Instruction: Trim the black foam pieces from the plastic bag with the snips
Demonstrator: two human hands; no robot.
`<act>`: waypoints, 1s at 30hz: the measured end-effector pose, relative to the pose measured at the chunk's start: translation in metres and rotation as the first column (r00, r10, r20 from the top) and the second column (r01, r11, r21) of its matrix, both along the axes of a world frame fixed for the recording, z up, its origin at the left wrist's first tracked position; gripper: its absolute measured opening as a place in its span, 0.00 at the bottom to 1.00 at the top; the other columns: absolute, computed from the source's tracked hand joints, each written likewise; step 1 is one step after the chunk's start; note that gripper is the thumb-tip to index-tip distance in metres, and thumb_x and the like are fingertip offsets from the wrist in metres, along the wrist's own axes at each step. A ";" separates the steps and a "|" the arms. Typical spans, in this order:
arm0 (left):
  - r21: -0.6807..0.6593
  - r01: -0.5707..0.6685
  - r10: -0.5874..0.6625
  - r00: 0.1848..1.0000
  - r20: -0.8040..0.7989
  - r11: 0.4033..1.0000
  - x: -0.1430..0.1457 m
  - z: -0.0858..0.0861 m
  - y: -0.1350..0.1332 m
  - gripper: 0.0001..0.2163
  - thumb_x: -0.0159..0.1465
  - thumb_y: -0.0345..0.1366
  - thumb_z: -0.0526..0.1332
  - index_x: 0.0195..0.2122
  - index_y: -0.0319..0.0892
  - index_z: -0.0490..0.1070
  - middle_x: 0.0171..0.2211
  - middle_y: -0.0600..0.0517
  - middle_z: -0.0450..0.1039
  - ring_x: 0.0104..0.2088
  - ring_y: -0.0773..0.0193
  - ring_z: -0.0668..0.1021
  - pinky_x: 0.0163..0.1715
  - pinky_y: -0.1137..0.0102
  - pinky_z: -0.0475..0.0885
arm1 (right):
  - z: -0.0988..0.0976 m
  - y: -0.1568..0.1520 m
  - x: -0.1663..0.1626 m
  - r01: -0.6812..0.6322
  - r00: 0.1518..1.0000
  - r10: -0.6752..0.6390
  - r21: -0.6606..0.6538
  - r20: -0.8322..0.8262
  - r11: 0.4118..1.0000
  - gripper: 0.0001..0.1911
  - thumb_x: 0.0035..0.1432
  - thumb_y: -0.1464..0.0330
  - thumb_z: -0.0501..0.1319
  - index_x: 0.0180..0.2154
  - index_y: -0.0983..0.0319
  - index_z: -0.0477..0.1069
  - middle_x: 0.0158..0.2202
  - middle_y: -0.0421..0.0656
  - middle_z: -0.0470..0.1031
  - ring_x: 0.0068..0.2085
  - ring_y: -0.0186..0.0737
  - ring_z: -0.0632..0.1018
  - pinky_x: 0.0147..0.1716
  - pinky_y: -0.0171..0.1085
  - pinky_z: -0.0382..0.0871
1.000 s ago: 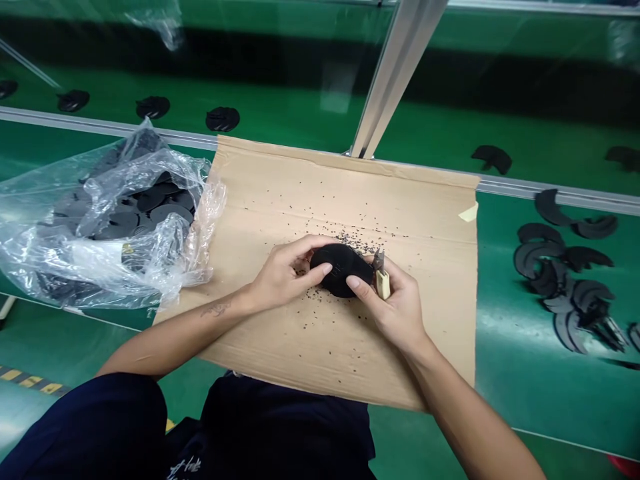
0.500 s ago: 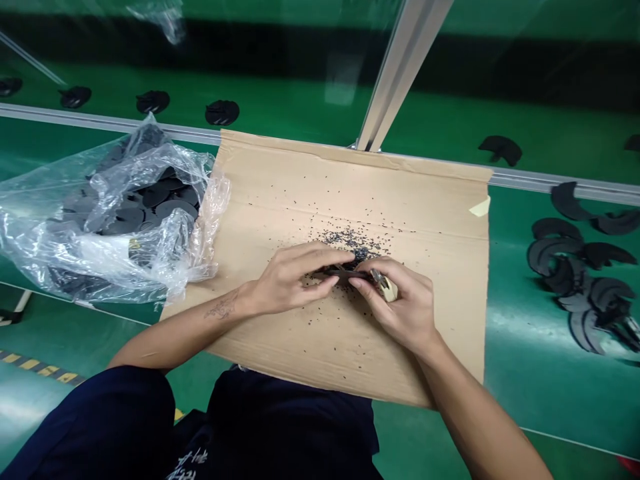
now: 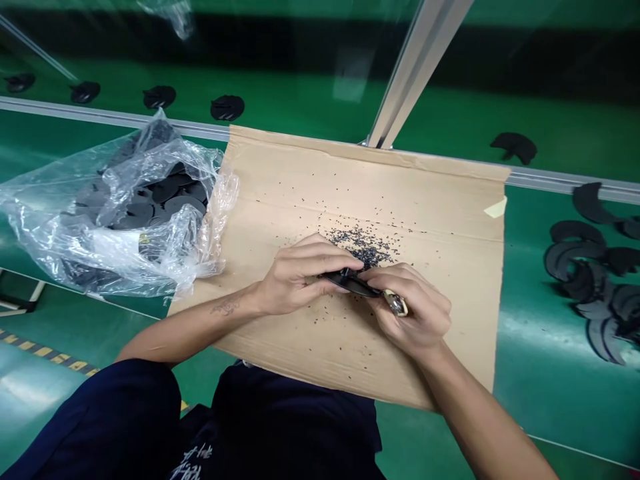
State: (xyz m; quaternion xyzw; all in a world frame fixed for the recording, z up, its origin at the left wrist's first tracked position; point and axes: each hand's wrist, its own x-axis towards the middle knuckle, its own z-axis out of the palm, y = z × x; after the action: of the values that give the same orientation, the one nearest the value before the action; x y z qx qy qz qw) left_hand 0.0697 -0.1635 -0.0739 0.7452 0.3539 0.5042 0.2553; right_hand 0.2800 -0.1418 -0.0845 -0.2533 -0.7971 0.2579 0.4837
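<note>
Over the sheet of cardboard (image 3: 430, 200), my left hand (image 3: 295, 275) is closed on a thin, round black disc (image 3: 353, 285), tilted nearly edge-on, with fingers above and thumb below. My right hand (image 3: 415, 307) is closed around a small tool with a cream and metal end (image 3: 396, 303); the rest of it is inside the fist, so its kind cannot be made out. The right fingers are at the disc's right edge, and whether they also grip it is hidden. Many tiny black bits (image 3: 370, 252) lie scattered and heaped on the cardboard just beyond the hands.
On the left stands an open clear plastic bag (image 3: 115, 220) full of black discs. Curved black pieces (image 3: 575, 253) lie piled on the green table at right. A metal post (image 3: 410, 73) rises behind the cardboard beside clear panels.
The disc has tilted so more of its face shows, and both hands have shifted slightly to the right in view. The whole scene has also drifted right a little.
</note>
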 end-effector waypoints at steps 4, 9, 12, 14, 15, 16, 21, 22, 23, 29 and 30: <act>0.055 -0.002 0.003 1.000 -0.016 0.999 -0.002 0.003 0.000 0.11 0.67 0.35 0.66 0.50 0.48 0.78 0.41 0.49 0.84 0.41 0.63 0.83 0.41 0.64 0.79 | 0.001 -0.001 -0.001 -0.015 1.000 0.015 -0.029 0.002 0.999 0.14 0.57 0.78 0.65 0.43 0.56 0.74 0.37 0.44 0.83 0.34 0.41 0.82 0.33 0.41 0.77; 0.074 0.017 -0.015 1.000 -0.027 0.997 -0.003 0.006 0.001 0.07 0.68 0.35 0.64 0.46 0.44 0.79 0.39 0.48 0.84 0.40 0.63 0.84 0.40 0.66 0.80 | 0.003 -0.003 -0.001 -0.023 1.000 0.023 -0.047 0.003 0.999 0.14 0.56 0.78 0.65 0.43 0.56 0.74 0.36 0.44 0.82 0.34 0.42 0.83 0.33 0.42 0.77; 0.075 0.002 0.001 0.999 -0.034 0.997 -0.004 0.006 0.001 0.07 0.67 0.35 0.66 0.45 0.45 0.79 0.38 0.49 0.84 0.38 0.64 0.84 0.39 0.67 0.80 | 0.004 -0.003 -0.001 -0.038 0.999 0.038 -0.072 0.010 0.997 0.14 0.57 0.78 0.65 0.43 0.56 0.74 0.36 0.44 0.82 0.35 0.42 0.83 0.34 0.42 0.78; 0.084 0.013 -0.009 0.999 -0.047 0.996 -0.004 0.006 0.002 0.08 0.69 0.34 0.63 0.47 0.45 0.78 0.40 0.48 0.84 0.40 0.63 0.84 0.41 0.66 0.80 | 0.004 -0.003 0.000 -0.045 0.999 0.046 -0.071 0.011 0.996 0.14 0.56 0.78 0.65 0.43 0.57 0.74 0.37 0.45 0.82 0.36 0.42 0.83 0.34 0.42 0.78; 0.091 0.024 -0.020 0.998 -0.052 0.996 -0.004 0.005 0.002 0.08 0.70 0.34 0.62 0.48 0.44 0.78 0.41 0.48 0.84 0.41 0.63 0.84 0.42 0.66 0.80 | 0.004 -0.003 0.000 -0.043 0.999 0.044 -0.065 0.011 0.997 0.14 0.56 0.78 0.65 0.42 0.57 0.74 0.37 0.45 0.82 0.36 0.42 0.83 0.35 0.41 0.78; 0.097 0.035 -0.029 0.998 -0.056 0.995 -0.004 0.005 0.002 0.09 0.70 0.33 0.61 0.48 0.43 0.78 0.41 0.47 0.84 0.42 0.63 0.84 0.43 0.66 0.80 | 0.004 -0.003 0.000 -0.041 0.999 0.042 -0.060 0.014 0.997 0.15 0.55 0.79 0.65 0.42 0.57 0.74 0.37 0.45 0.82 0.36 0.41 0.83 0.35 0.41 0.78; 0.103 0.030 -0.024 0.998 -0.058 0.994 -0.005 0.006 0.000 0.06 0.68 0.33 0.64 0.44 0.41 0.78 0.38 0.49 0.83 0.39 0.66 0.83 0.41 0.68 0.80 | 0.005 -0.003 0.000 -0.048 0.999 0.049 -0.072 0.017 0.996 0.14 0.55 0.80 0.65 0.41 0.58 0.74 0.36 0.44 0.82 0.36 0.40 0.83 0.35 0.40 0.78; 0.100 0.026 -0.020 0.998 -0.059 0.995 -0.005 0.006 -0.001 0.05 0.68 0.34 0.64 0.43 0.41 0.78 0.37 0.49 0.83 0.38 0.66 0.83 0.40 0.68 0.80 | 0.004 -0.003 -0.001 -0.053 0.998 0.054 -0.078 0.014 0.996 0.14 0.56 0.80 0.65 0.41 0.59 0.74 0.36 0.44 0.82 0.36 0.40 0.83 0.35 0.40 0.78; 0.098 0.025 -0.019 0.998 -0.062 0.995 -0.006 0.006 -0.001 0.05 0.69 0.34 0.64 0.43 0.41 0.78 0.37 0.49 0.83 0.38 0.66 0.83 0.41 0.68 0.80 | 0.004 -0.003 -0.001 -0.057 0.998 0.058 -0.083 0.012 0.995 0.13 0.56 0.80 0.65 0.41 0.59 0.74 0.36 0.44 0.82 0.36 0.40 0.83 0.35 0.39 0.78; 0.059 0.048 -0.047 0.998 -0.033 0.997 -0.003 0.003 -0.001 0.11 0.67 0.35 0.66 0.50 0.42 0.77 0.42 0.47 0.82 0.44 0.64 0.82 0.46 0.66 0.80 | 0.004 -0.004 -0.004 -0.035 0.999 0.029 -0.151 -0.038 0.988 0.11 0.56 0.77 0.67 0.39 0.58 0.75 0.35 0.43 0.82 0.35 0.40 0.83 0.36 0.41 0.79; 0.033 0.051 -0.050 0.999 -0.021 0.998 -0.002 0.002 -0.001 0.12 0.67 0.34 0.66 0.51 0.42 0.76 0.43 0.47 0.82 0.45 0.64 0.82 0.46 0.67 0.80 | 0.006 -0.004 -0.004 -0.026 0.999 0.020 -0.177 -0.037 0.984 0.10 0.57 0.76 0.68 0.38 0.58 0.75 0.35 0.43 0.82 0.35 0.40 0.83 0.36 0.41 0.78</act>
State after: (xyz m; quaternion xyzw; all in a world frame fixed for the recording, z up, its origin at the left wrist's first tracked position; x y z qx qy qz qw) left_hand 0.0673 -0.1644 -0.0718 0.7632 0.3291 0.4956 0.2520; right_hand 0.2762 -0.1456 -0.0789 -0.2818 -0.7651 0.3380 0.4701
